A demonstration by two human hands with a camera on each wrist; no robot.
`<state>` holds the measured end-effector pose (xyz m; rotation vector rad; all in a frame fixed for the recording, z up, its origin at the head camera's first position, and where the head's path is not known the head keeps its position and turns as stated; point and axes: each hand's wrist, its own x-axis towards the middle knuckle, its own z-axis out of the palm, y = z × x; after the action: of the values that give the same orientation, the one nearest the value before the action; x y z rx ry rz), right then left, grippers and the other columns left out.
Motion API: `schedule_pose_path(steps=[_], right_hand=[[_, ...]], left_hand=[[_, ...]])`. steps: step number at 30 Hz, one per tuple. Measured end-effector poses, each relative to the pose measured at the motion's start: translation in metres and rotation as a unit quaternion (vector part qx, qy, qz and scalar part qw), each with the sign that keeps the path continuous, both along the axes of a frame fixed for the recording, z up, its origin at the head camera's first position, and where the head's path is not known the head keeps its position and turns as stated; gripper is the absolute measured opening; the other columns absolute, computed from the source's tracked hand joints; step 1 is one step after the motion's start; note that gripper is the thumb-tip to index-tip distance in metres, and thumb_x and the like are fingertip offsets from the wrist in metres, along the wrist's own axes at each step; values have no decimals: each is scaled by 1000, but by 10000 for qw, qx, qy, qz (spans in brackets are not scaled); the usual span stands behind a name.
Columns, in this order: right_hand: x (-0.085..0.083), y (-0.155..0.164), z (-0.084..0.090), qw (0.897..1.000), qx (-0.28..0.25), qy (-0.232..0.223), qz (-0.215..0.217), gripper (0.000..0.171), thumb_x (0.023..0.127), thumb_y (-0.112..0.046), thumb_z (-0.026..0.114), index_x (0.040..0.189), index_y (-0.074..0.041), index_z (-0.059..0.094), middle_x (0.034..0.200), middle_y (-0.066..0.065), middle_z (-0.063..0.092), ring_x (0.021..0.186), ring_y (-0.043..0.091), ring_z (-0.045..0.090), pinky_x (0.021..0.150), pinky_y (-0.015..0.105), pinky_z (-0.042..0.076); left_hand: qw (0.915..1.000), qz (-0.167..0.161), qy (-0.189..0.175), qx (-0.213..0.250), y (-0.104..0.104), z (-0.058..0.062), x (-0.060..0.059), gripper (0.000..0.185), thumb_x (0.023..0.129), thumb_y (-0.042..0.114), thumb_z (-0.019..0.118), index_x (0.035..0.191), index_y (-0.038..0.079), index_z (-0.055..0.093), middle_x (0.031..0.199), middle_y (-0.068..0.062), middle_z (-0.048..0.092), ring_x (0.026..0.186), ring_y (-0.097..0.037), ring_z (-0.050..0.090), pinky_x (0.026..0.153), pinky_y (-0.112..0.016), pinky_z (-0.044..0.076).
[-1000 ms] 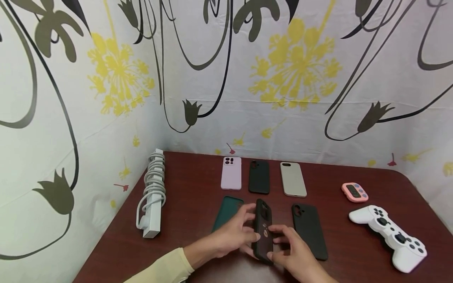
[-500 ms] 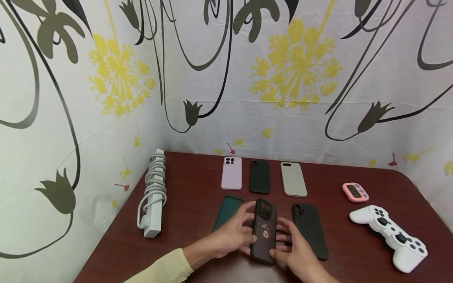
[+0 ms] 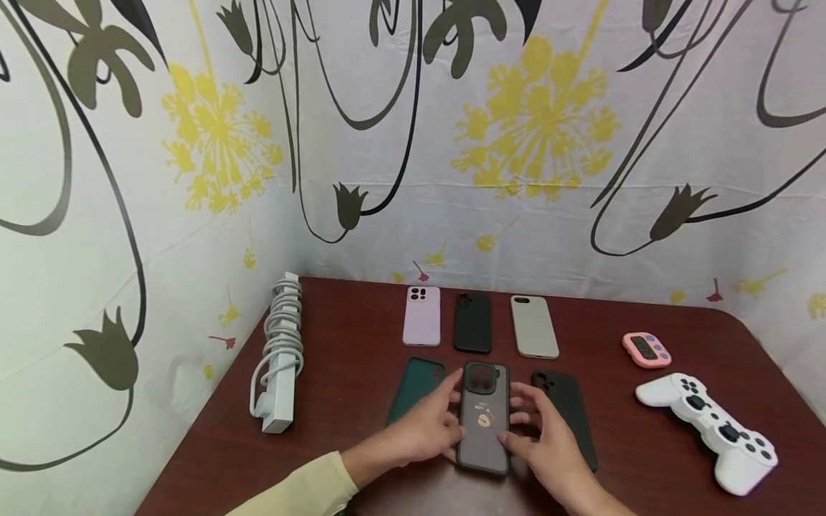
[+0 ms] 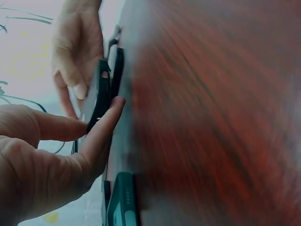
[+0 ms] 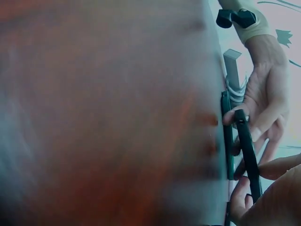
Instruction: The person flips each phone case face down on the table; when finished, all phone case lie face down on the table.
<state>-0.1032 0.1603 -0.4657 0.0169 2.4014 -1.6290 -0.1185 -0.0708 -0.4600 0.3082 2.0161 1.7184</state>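
Both hands, left (image 3: 419,433) and right (image 3: 548,448) | grip pinched dark case (image 3: 482,419) by its long edges | held flat, just above worktop (image 3: 361,337), between two cases

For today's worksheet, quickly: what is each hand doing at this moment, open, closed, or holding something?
Left hand: holds the dark phone case by its left edge, fingers curled on it.
Right hand: holds the same case by its right edge.

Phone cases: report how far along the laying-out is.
Done: five cases lie flat, the pink case, black case, grey case, green case and second black case. In hand: left hand and right hand hold the dark printed case just above the table. Left: setting it flat.
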Motion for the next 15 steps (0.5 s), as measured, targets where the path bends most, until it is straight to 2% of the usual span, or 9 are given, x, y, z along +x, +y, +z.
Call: schedule_pose_path(steps=[3,5,7,10,13,15], right_hand=[[-2,-1,3,9990,390,218,46,77,88,-5,83,154,-12,45,140,17,55,114,22,63,79,28,57],[-3,-2,4,9975,612,338,94,77,87,-6,84,153,-11,46,139,17,56,112,22,64,79,28,57],[-5,-3,3,9966,722,380,142,77,86,-7,85,153,-9,47,139,18,57,112,22,65,79,29,57],[-8,-2,1,9956,826,363,242,79,86,-8,87,153,-7,46,139,18,56,113,22,66,80,30,58],[-11,-2,0,9947,915,336,339,81,85,-7,87,154,-5,46,138,17,56,113,21,65,81,30,58],[-13,-3,1,9938,975,360,405,83,83,-7,88,155,-4,45,137,17,57,112,21,66,81,30,59]], left_hand=[[9982,-121,388,-452,1,-1,-2,93,97,-9,66,171,12,14,153,-21,49,103,-21,74,60,-36,64],[9923,-183,767,-956,2,0,-5,93,96,-4,71,170,9,17,150,-20,52,105,-19,73,65,-33,64],[9825,-254,1098,-1483,2,2,-7,92,95,0,74,169,6,21,143,-18,56,105,-16,71,71,-29,61],[9618,-318,1541,-2240,3,6,-8,91,93,5,78,167,4,25,125,-11,59,94,-10,62,75,-24,52],[9492,-351,1783,-2569,5,7,-9,91,92,7,79,167,3,26,110,-7,56,84,-7,53,70,-24,48],[9425,-346,1887,-2737,6,8,-9,92,92,8,79,167,3,25,114,-8,57,85,-8,52,70,-24,47]])
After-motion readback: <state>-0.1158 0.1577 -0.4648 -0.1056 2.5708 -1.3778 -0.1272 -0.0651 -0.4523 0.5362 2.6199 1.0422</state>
